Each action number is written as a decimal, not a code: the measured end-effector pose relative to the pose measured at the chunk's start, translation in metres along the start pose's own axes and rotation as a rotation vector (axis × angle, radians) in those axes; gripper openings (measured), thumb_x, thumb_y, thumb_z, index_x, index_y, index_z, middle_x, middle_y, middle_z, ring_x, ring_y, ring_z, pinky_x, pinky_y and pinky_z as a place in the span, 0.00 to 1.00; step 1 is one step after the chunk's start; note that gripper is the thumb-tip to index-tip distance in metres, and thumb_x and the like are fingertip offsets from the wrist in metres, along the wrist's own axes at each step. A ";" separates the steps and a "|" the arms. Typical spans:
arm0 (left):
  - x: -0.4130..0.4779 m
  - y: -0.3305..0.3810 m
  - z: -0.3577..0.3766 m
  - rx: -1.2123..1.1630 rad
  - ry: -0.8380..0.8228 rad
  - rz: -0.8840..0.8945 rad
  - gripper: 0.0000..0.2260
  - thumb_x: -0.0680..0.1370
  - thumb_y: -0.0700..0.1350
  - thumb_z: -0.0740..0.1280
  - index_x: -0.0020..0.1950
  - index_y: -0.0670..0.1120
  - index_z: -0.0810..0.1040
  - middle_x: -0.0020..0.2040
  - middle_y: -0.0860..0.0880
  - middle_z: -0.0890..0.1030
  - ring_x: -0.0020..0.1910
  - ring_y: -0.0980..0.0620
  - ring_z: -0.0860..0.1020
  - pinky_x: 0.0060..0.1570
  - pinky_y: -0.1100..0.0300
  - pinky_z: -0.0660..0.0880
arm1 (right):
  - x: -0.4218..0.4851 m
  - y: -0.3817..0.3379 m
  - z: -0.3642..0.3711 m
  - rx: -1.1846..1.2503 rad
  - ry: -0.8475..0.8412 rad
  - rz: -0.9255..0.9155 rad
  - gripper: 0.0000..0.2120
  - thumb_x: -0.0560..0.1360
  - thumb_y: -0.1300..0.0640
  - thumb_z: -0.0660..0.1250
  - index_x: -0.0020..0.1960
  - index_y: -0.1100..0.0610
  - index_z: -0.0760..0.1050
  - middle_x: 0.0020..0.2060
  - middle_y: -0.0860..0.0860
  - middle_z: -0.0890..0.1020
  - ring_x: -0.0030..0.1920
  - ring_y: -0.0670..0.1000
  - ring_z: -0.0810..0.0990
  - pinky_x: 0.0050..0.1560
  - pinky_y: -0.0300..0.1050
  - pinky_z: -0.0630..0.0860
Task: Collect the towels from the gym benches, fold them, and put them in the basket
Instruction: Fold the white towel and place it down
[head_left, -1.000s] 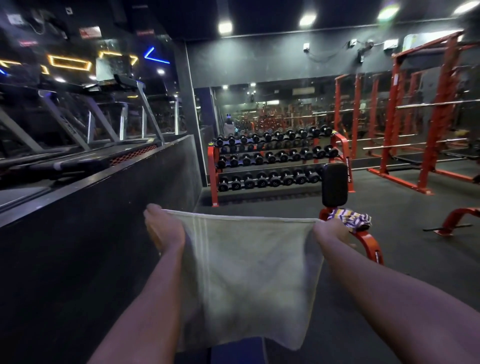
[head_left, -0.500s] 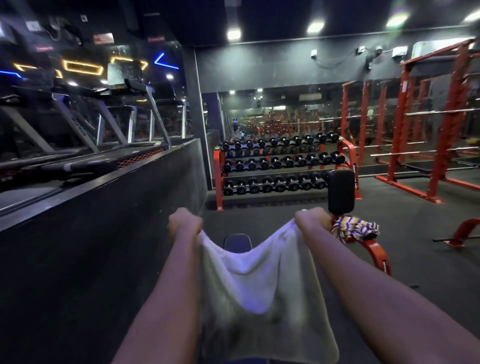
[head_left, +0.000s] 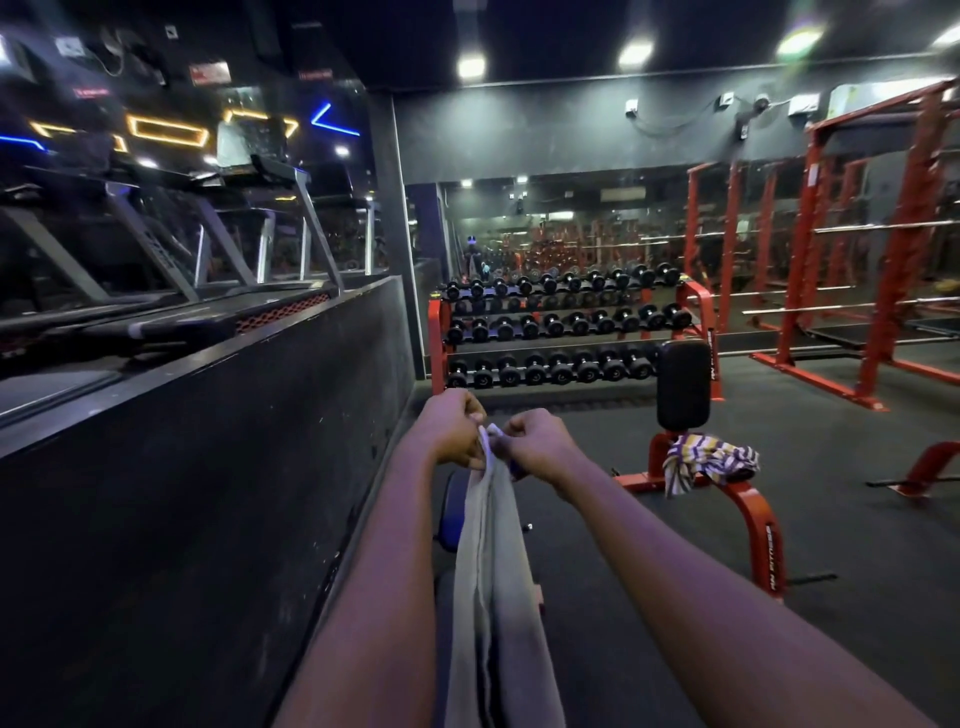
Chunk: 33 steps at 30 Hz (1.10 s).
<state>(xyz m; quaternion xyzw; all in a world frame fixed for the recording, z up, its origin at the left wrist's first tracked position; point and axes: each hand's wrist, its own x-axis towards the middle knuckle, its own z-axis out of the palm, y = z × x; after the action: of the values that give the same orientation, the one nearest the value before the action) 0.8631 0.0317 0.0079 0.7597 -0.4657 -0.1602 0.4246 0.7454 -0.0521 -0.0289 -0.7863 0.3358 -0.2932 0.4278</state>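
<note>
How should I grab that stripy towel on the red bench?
Probably from above, pinching the bunched top of the stripy towel. It lies crumpled on the red bench with one end hanging down, so no flat edge offers itself.

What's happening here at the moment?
A person in a gym is folding a pale towel. The left hand and right hand pinch its top corners together, and the towel hangs between the arms, doubled lengthwise. A striped towel lies bunched on a red bench to the right, not yet collected. No basket is in view.
</note>
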 end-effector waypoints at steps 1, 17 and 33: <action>-0.001 0.001 -0.002 -0.002 -0.014 0.011 0.05 0.81 0.36 0.58 0.51 0.40 0.73 0.47 0.37 0.79 0.37 0.42 0.83 0.35 0.48 0.83 | -0.002 0.000 -0.001 0.008 -0.043 -0.011 0.13 0.72 0.54 0.74 0.45 0.64 0.81 0.41 0.61 0.85 0.37 0.53 0.84 0.35 0.45 0.83; -0.004 -0.068 0.020 0.567 -0.182 0.003 0.25 0.68 0.57 0.75 0.64 0.60 0.76 0.62 0.51 0.69 0.66 0.46 0.63 0.67 0.44 0.60 | 0.010 0.006 -0.046 0.092 0.240 -0.212 0.05 0.76 0.59 0.67 0.49 0.53 0.81 0.45 0.48 0.84 0.46 0.47 0.81 0.48 0.43 0.77; 0.009 -0.026 -0.008 0.126 0.062 0.364 0.10 0.72 0.40 0.73 0.44 0.51 0.73 0.40 0.54 0.82 0.37 0.57 0.78 0.38 0.61 0.74 | 0.001 0.056 -0.091 -0.157 0.533 0.321 0.09 0.70 0.63 0.65 0.49 0.59 0.77 0.47 0.58 0.81 0.47 0.57 0.77 0.45 0.45 0.69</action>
<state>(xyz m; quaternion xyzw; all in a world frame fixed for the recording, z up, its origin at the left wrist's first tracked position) 0.8875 0.0334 -0.0072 0.6927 -0.5910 -0.0278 0.4125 0.6619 -0.1191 -0.0357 -0.6494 0.5772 -0.3908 0.3039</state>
